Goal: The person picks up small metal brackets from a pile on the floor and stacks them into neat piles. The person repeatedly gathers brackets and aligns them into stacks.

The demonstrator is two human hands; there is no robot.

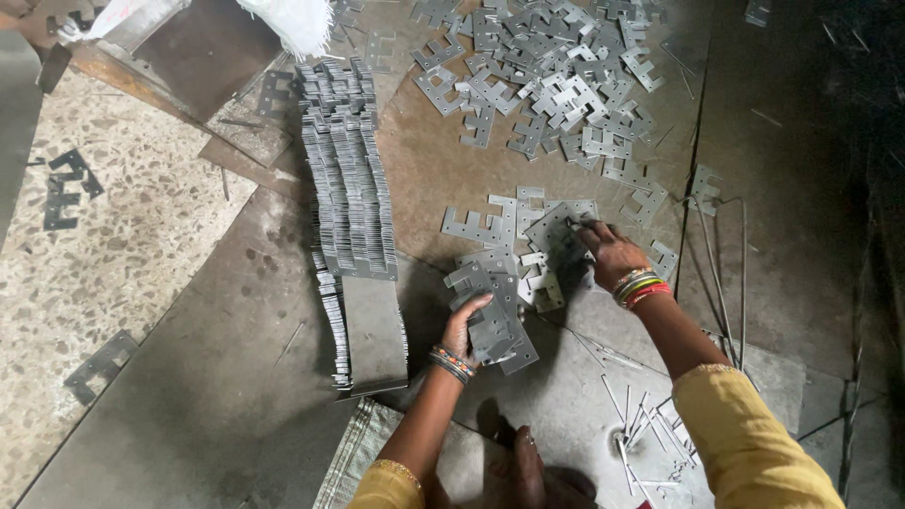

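grey stamped metal plates are everywhere in front of you, flat notched pieces with small holes. your left hand (464, 325) is clamped on a small stack of plates (495, 325), fingers curled over its left edge, the stack resting low on the worn metal floor sheet (189, 377). your right hand (608, 250) reaches further out, palm down with fingers spread, its fingertips pressing on one loose plate (556, 231) in a little cluster lying just beyond the stack; that hand is not closed around anything. the two hands are apart, the right one ahead and to the right of the left. both wrists carry coloured bangles, and yellow sleeves cover your forearms.

to the left of the stack, a long row of plates stood on edge (351, 198) runs away from you, packed tight, with a shorter packed block at its near end. further off, top centre, a big loose heap of plates (547, 75) sprawls over the floor sheet, well apart from your hands. thin metal rods (641, 424) lie scattered near your right elbow. a few dark plates (66, 184) lie on the speckled stone floor (113, 236) at the left. a woven sack (353, 452) edges in below the row.
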